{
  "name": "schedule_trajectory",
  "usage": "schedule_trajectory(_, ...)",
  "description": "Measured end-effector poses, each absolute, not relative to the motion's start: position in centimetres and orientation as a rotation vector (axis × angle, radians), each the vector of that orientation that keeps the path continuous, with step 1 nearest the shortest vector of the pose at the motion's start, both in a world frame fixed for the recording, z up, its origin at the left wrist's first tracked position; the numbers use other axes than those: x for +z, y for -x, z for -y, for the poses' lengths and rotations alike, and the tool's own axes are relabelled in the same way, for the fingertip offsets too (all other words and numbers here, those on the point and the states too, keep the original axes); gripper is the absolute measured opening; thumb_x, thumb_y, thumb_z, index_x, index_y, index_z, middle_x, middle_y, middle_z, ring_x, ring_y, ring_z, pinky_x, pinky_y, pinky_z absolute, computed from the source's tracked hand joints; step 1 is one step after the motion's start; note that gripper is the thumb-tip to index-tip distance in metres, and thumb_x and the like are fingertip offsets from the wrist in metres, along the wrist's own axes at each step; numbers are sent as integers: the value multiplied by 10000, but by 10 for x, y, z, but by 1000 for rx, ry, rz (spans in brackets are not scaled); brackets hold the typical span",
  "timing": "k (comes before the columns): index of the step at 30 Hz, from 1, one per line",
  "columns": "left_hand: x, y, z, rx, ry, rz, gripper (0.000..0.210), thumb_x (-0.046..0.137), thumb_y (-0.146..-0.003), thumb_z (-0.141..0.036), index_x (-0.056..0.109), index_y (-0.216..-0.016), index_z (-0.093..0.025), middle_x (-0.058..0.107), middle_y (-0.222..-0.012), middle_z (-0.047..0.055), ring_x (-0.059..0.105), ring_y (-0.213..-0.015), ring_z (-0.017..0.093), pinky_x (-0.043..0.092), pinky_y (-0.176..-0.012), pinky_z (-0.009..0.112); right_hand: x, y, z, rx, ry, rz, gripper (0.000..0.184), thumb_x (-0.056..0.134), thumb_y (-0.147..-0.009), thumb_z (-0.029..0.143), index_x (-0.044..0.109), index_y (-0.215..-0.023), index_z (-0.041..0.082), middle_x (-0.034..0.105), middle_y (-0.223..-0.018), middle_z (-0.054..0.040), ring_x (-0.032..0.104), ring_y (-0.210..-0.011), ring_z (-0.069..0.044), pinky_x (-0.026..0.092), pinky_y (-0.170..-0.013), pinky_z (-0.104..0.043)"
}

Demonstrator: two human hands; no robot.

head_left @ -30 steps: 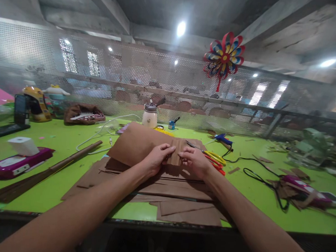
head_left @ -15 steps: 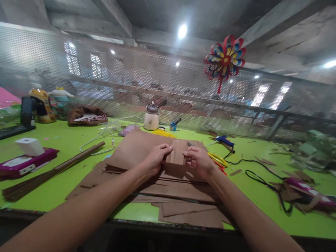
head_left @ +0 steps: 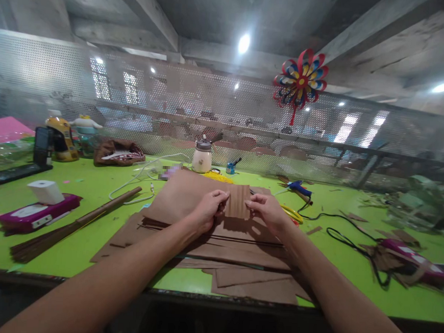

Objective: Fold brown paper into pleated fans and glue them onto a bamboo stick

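Observation:
A small piece of brown cardboard (head_left: pixel 238 201) with vertical ridges is held up between my hands. My left hand (head_left: pixel 211 208) pinches its left edge, thumb on top. At its right edge, my right hand (head_left: pixel 266 211) pinches with thumb and forefinger; the other fingers curl under. Below lies a stack of larger brown cardboard sheets (head_left: pixel 184 194), uneven at its front edges. Yellow-handled scissors (head_left: pixel 292 214) lie beside my right wrist, partly hidden by it.
A blue glue gun (head_left: pixel 300 188) with a black cord lies at right. Purple power strips (head_left: pixel 39 212) sit at both sides. A long brown roll (head_left: pixel 76 224) lies left of the stack. A lidded jar (head_left: pixel 202 158) and a small blue bottle (head_left: pixel 231 167) stand behind.
The cardboard piece now shows a ridged face where a smoother one showed before. My right hand has shifted slightly right along with it, and the whole view has moved a little.

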State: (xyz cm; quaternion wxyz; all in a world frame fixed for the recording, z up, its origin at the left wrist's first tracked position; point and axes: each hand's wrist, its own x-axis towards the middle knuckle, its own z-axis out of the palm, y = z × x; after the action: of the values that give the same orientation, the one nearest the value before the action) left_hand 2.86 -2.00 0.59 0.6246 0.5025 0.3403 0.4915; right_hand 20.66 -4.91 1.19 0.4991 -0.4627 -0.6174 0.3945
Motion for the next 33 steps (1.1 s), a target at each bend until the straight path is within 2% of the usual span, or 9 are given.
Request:
schedule_trajectory(5, 3, -29, 20, 1110, -1142, -794, 376, 709, -603, -423, 451, -709, -171, 390, -533, -80, 274, -386, 9, 113, -365, 138, 11, -204, 51, 55, 1330, 1754, 101, 511, -732, 219, 546, -645, 181, 543, -645, -29, 458, -625, -158, 344, -605, -293)
schedule_trajectory(8, 4, -32, 26, 983, -1255, -707, 382, 682, -628, -472, 497, -711, -149, 433, -561, -60, 293, -398, 4, 138, -368, 143, 8, -193, 58, -437, 1363, 1928, 134, 441, -786, 167, 561, -725, 165, 553, -711, -64, 457, -689, -185, 328, -633, -306)
schedule_trajectory(11, 7, -34, 33, 962, -1299, -721, 387, 669, -640, -487, 548, -749, -136, 500, -603, -31, 348, -418, 11, 179, -378, 150, 7, -181, 69, -683, 1311, 2060, 180, 403, -814, 123, 576, -775, 151, 559, -775, -91, 451, -764, -211, 327, -703, -336)
schedule_trajectory(14, 8, -34, 34, 1012, -1244, -693, 349, 664, -668, -443, 577, -765, -119, 568, -668, 14, 445, -474, 34, 197, -381, 151, 8, -172, 78, -736, 1250, 2099, 201, 412, -828, 122, 598, -896, 159, 565, -889, -99, 429, -862, -232, 318, -781, -368)
schedule_trajectory(18, 6, -29, 25, 1068, -1158, -676, 242, 644, -705, -330, 589, -793, -111, 626, -741, 66, 572, -572, 98, 184, -357, 149, 7, -170, 79, -561, 1195, 2029, 207, 463, -791, 115, 617, -910, 186, 561, -938, -88, 417, -930, -244, 323, -829, -397)
schedule_trajectory(22, 5, -24, 18, 1091, -1132, -682, 203, 614, -726, -269, 585, -868, -127, 650, -867, 87, 615, -622, 116, 155, -327, 135, 7, -183, 63, -112, 1111, 1715, 335, 504, -658, 83, 604, -964, 178, 560, -1029, -104, 457, -992, -252, 382, -827, -407)
schedule_trajectory(28, 9, -26, 23, 1079, -1161, -630, 247, 633, -722, -295, 604, -901, -126, 649, -942, 103, 641, -684, 140, 116, -306, 131, 16, -199, 50, 1028, 1008, 1115, 275, 602, -683, 373, 596, -889, 189, 623, -833, -66, 566, -738, -183, 459, -609, -303)
schedule_trajectory(30, 8, -27, 25, 1049, -1181, -624, 286, 642, -714, -311, 609, -930, -126, 647, -961, 113, 637, -694, 140, 115, -308, 133, 15, -196, 51, 1163, 962, 1139, 306, 631, -670, 433, 611, -837, 177, 616, -788, -55, 547, -663, -150, 446, -568, -273)
schedule_trajectory(33, 5, -27, 25, 979, -1205, -623, 318, 649, -705, -332, 619, -940, -121, 650, -908, 110, 608, -649, 116, 112, -313, 136, 10, -189, 52, 1059, 990, 1201, 308, 661, -648, 434, 618, -773, 156, 584, -697, -26, 476, -546, -107, 396, -499, -242)
